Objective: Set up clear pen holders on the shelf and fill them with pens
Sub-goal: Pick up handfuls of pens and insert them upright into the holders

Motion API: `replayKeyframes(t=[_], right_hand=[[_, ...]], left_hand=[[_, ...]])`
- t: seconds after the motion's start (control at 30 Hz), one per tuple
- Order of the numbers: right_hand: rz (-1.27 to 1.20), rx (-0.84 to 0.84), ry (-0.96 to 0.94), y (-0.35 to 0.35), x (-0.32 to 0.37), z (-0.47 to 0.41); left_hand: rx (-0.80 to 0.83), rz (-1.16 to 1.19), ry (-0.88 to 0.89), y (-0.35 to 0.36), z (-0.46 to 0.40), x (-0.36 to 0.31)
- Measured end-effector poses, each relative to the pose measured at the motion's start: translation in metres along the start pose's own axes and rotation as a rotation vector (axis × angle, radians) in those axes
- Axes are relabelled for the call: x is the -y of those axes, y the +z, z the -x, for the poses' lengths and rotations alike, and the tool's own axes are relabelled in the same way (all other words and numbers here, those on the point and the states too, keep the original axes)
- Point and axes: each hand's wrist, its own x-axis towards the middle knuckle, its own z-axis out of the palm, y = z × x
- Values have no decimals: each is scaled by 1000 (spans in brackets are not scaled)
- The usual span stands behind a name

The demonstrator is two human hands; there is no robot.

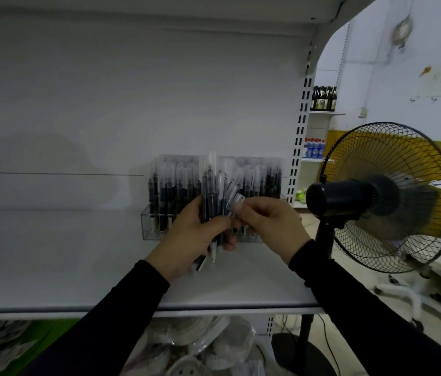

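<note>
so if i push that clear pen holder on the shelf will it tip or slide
The pen holder looks low and wide, so it probably slides rather than tips. Packed with pens, it is likely fairly heavy. The smooth shelf should let it glide.

The single head-worn view looks forward and slightly down, close to a white shelf (78, 267). A pedestal fan (387, 196) fills its right side.
</note>
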Motion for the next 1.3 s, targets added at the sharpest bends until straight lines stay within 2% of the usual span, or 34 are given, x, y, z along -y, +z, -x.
replayKeyframes(t=[0.1, 0.2, 0.43, 0.5, 0.6, 0.67, 0.77, 1.13, 1.3], right_hand=[[-127, -54, 35, 1, 0, -1], [-242, -202, 75, -5, 4, -4], [-418, -468, 11, -47, 17, -20], [-386, -546, -32, -59, 20, -29], [-99, -623, -95, -67, 11, -40], [51, -610, -115, -67, 1, -44], [151, -558, -110, -64, -6, -51], [201, -473, -123, -59, -4, -65], [373, -435, -134, -61, -2, -66]], left_hand=[[-21, 58, -45, 1, 0, 0], [-14, 43, -62, -1, -1, 1], [26, 6, -40, -1, 1, 2], [25, 2, -26, -1, 0, 1], [28, 0, -18, -1, 0, 1], [33, 1, -17, 0, 1, 0], [24, -9, -20, -1, 1, 0], [-1, -53, -24, -3, 0, 3], [7, -43, -18, -4, 0, 3]])
